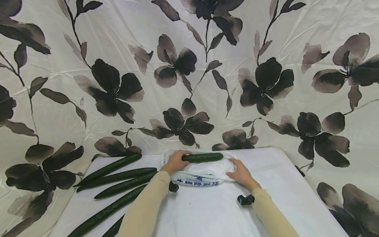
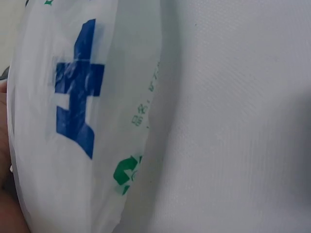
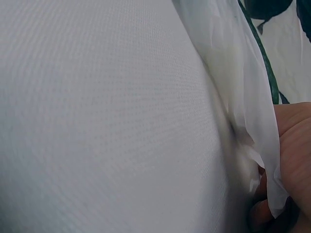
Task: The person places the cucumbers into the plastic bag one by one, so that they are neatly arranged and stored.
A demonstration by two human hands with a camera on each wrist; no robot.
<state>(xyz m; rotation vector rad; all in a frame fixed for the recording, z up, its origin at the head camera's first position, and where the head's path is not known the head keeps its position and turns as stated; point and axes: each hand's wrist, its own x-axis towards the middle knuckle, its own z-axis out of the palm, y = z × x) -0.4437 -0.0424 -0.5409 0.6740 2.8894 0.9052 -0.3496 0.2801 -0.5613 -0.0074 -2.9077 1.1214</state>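
Note:
A dark green cucumber (image 1: 204, 157) lies level over the open white plastic bag (image 1: 196, 170), which has blue and green print on its near side. My left hand (image 1: 175, 162) grips the cucumber's left end, fingers on its far side and thumb on the near side. At the bag's right side my right hand (image 1: 241, 172) pinches the thin plastic between thumb and fingers. In the right wrist view, the bag's edge (image 3: 277, 184) passes between the digits of that hand. The printed side of the bag (image 2: 73, 184) fills the left of the left wrist view, mostly hiding the left hand.
Several more cucumbers (image 1: 118, 177) lie slanting on the white table (image 1: 213, 210) to the left, some partly behind the left sleeve (image 1: 148, 204). A floral cloth (image 1: 225, 108) hangs behind the table. Dark wrist devices (image 1: 245, 199) sit under both wrists.

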